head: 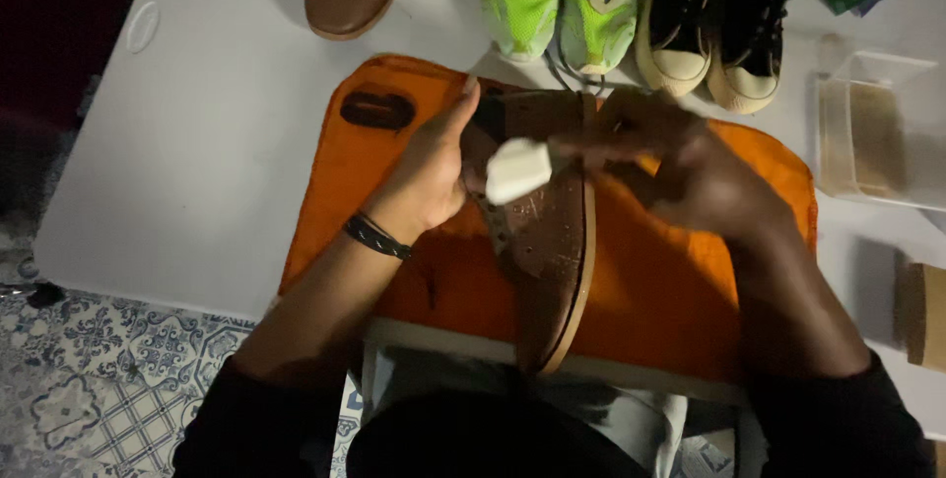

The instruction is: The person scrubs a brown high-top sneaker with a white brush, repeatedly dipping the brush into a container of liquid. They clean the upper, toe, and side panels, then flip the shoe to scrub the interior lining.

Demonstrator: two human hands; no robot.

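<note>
Brown shoe [552,241] in left-hand grip [434,168]

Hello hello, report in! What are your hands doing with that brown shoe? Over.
Left hand grips brown shoe, sole up, over orange cloth. Right hand blurred, by white pad on the sole. Other shoes lined up behind, apart.

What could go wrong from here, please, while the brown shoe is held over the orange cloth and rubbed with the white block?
The brown shoe is gripped only near its top by the left hand, and its lower end hangs past the table edge, so it might slip toward the lap. The right hand is blurred, and its white block could slip out. Residue may land past the orange cloth.
</note>
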